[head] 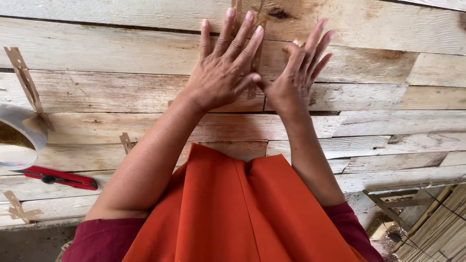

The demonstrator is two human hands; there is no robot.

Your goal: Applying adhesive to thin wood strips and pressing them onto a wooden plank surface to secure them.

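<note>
fingers (233, 34) of both hands spread flat on tape strip (253, 73).

Both hands are lying flat near the far edge of the desk (121, 53): left hand (221, 73), right hand (293, 80), thumbs touching over a brown tape strip (253, 73). Orange cloth (233, 208) is covering the near middle, between the forearms. Left edge is being crowded by a tape roll (19, 140), with a red utility knife (58, 177) just beside it and short tape strips (26, 82) sticking nearby. Bare planks are lying open right of the right hand, toward the right edge. Bamboo slats (437, 228) are standing beyond the near right corner.
</note>
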